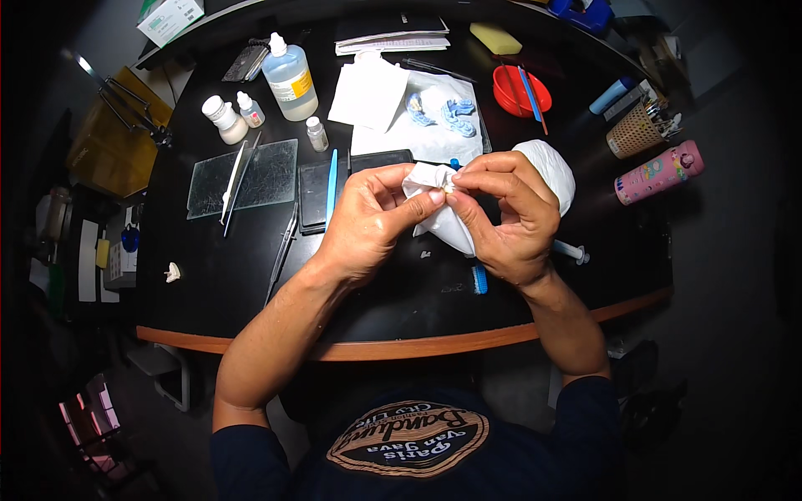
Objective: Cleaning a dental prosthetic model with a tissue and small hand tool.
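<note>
Over the middle of the black table, my left hand [376,219] and my right hand [510,216] pinch a white tissue [452,228] between thumbs and fingers. A tiny pale piece shows at the fingertips; what it is cannot be told. Below my hands lie a small whitish scrap [425,255] and a brush head with blue bristles [480,278]. Beyond them, blue dental impressions [459,118] rest on white paper [382,143]. A crumpled white wad [548,172] is behind my right hand, and a syringe [570,252] is partly hidden by that hand.
Left are a glass slab [269,178] with metal instruments, tweezers [283,250], a small cream-coloured cast piece [172,272] and a large dropper bottle [291,81]. At the right stand a red bowl [521,94] with tools, a woven holder [633,133] and a pink bottle [658,172].
</note>
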`<state>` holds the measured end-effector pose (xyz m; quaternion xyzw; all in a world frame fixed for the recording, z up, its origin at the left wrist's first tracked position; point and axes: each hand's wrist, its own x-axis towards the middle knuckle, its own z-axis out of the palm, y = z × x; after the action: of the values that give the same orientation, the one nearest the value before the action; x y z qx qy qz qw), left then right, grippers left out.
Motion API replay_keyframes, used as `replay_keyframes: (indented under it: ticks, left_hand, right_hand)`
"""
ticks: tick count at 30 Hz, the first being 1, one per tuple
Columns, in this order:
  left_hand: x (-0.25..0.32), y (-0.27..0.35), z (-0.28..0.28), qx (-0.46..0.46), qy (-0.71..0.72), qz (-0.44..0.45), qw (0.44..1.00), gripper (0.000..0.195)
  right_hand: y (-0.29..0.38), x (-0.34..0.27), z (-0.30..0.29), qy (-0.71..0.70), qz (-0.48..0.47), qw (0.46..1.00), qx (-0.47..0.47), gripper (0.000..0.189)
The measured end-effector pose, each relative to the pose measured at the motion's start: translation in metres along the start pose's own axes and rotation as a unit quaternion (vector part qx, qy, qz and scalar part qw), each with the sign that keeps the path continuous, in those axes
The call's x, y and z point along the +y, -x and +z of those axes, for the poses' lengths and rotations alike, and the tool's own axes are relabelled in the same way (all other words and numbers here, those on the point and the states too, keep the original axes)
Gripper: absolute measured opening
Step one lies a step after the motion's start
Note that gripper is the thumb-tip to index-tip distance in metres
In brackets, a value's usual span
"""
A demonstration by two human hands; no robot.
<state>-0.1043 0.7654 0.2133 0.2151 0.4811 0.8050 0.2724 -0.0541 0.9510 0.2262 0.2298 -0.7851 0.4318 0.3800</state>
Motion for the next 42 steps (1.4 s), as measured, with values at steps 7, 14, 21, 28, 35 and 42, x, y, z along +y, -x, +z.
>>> replay_keyframes:
  ticks: [7,14,21,28,35,42]
  left_hand:
    - [-0.001,0.000,-0.001,-0.001,0.037,-0.023,0.999,0.024]
    - [0.000,0.000,-0.003,-0.019,0.084,-0.043,0.995,0.024]
    - [0.006,0.001,0.002,-0.004,0.108,-0.062,0.992,0.024]
    - [0.006,0.002,0.002,0.010,0.108,-0.066,0.992,0.024]
    - [0.008,0.004,0.006,0.031,0.085,-0.078,0.993,0.024]
    - [0.001,0.001,0.010,0.072,0.016,0.030,0.997,0.024]
  right_hand:
    - [0.000,-0.003,-0.001,-0.004,-0.004,1.000,0.002,0.023]
    - [-0.001,-0.004,-0.001,0.000,-0.008,1.000,0.000,0.021]
    - [-0.002,0.000,0.001,-0.002,-0.012,1.000,0.001,0.017]
    - [-0.003,-0.003,0.001,0.006,-0.022,1.000,-0.012,0.017]
    - [0.003,-0.003,0.001,-0.090,0.077,0.993,-0.022,0.015]
    - [0.003,-0.001,0.000,-0.114,0.098,0.988,-0.044,0.015]
